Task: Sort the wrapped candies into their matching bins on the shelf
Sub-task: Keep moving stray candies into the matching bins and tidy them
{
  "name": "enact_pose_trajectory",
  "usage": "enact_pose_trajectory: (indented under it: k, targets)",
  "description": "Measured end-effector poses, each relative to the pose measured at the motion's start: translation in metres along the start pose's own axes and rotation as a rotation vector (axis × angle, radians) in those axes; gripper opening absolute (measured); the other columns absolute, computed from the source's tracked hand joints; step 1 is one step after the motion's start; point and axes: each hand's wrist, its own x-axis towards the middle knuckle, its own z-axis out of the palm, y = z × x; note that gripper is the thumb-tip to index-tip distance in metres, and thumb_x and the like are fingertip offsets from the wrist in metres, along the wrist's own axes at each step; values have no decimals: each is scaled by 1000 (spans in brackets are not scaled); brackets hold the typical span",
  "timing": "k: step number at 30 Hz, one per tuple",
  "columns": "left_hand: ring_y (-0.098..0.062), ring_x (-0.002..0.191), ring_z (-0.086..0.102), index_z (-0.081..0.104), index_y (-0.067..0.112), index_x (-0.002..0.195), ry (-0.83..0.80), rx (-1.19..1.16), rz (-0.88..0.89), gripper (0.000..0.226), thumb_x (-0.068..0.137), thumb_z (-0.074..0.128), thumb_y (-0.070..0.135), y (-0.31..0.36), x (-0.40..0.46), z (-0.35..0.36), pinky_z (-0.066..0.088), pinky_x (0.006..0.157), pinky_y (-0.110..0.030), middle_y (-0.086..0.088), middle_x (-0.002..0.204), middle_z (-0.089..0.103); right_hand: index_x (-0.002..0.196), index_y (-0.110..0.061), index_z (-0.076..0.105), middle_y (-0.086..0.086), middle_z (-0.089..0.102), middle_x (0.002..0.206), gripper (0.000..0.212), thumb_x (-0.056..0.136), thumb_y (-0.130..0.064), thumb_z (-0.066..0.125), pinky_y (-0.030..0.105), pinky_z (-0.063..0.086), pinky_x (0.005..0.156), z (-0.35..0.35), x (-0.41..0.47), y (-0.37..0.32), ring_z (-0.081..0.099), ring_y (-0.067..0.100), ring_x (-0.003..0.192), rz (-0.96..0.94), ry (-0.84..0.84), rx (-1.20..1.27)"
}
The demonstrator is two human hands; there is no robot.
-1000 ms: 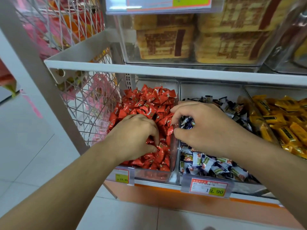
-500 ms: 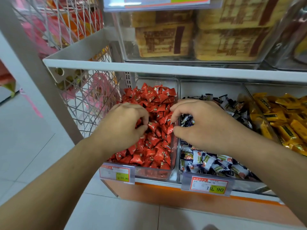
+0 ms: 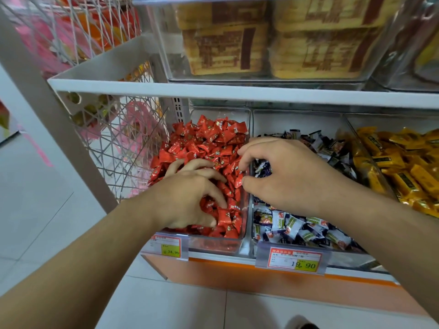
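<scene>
Red-wrapped candies (image 3: 204, 148): heaped in the clear left-hand bin (image 3: 215, 244) on the lower shelf, price tag (image 3: 169, 248) reading 24.90 on its front.

Dark blue and white wrapped candies (image 3: 297, 227): middle bin (image 3: 294, 119), tagged 19.90 (image 3: 295, 258); no red piece shows among those in view.

Yellow-wrapped bars (image 3: 401, 160): right-hand bin, well apart from both hands.

Left hand (image 3: 190, 198): your fingers are spread and pressed down into the red heap, clamped on nothing I can make out; whether a piece is caught underneath cannot be told.

Right hand (image 3: 287, 174): above the divider between the red and middle bins, thumb and forefinger curled toward each other with a gap at the divider edge; whether a candy is pinched there cannot be told.

Step in hand, as judged: raking through the red bin for strays while your right hand works the border.

Next move calls for: a fine pinch on a single mismatched wrapper, lifted clear without dragging neighbours over the low divider.
</scene>
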Motion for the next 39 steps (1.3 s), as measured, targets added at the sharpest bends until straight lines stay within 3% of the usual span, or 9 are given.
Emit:
enact_pose_trajectory:
  k: [6, 13, 18, 24, 28, 31, 39]
  targets:
    - [-3, 136, 30, 77, 42, 86, 265, -23, 9, 11, 77, 84, 41, -7, 8, 12, 14, 117, -53, 31, 123, 60, 93, -31, 70, -20, 62, 121, 6, 87, -32, 71, 3, 28, 82, 0, 0, 1, 52, 2, 119, -4, 4, -3]
    - [-4, 123, 48, 75, 38, 80, 416, -103, -4, 18, 76, 86, 23, -19, 15, 13, 35, 108, -55, 28, 109, 67, 92, -32, 70, -16, 64, 120, 5, 87, -34, 71, 7, 32, 84, -1, 0, 2, 55, 5, 118, -10, 0, 11]
    - [0, 125, 48, 76, 39, 81, 407, -141, -23, 20, 77, 85, 22, -23, 15, 9, 35, 111, -54, 29, 111, 66, 90, -32, 70, -15, 64, 120, 4, 86, -34, 71, 24, 41, 96, 0, 0, 2, 56, 6, 117, -5, 5, 18]
    - [-2, 127, 46, 74, 42, 87, 385, -103, -3, 24, 80, 83, 20, -26, 9, 3, 37, 111, -52, 30, 117, 63, 92, -32, 70, -19, 62, 122, 5, 87, -34, 71, 21, 34, 96, 0, -1, 1, 53, 4, 121, -1, 1, 16]
    - [-1, 137, 32, 73, 46, 102, 274, -59, -24, 15, 87, 76, 45, -18, 6, 0, 22, 119, -52, 30, 130, 53, 92, -31, 70, -19, 63, 120, 4, 87, -32, 71, 12, 33, 90, 0, -1, 1, 53, 3, 118, 0, 2, 17]
    - [-1, 140, 24, 71, 46, 110, 206, 36, -12, 37, 78, 74, 65, -16, 2, 1, 15, 120, -44, 31, 135, 45, 91, -31, 69, -21, 62, 120, 4, 87, -32, 70, 9, 29, 88, 1, -1, 1, 52, 1, 119, -4, 3, 9]
    - [-9, 129, 43, 76, 42, 93, 310, 30, -6, 25, 73, 89, 32, -24, 2, 0, 38, 109, -51, 23, 123, 58, 91, -31, 69, -21, 61, 121, 5, 87, -32, 71, 16, 33, 92, 1, -1, 1, 51, 1, 120, -6, 11, 19]
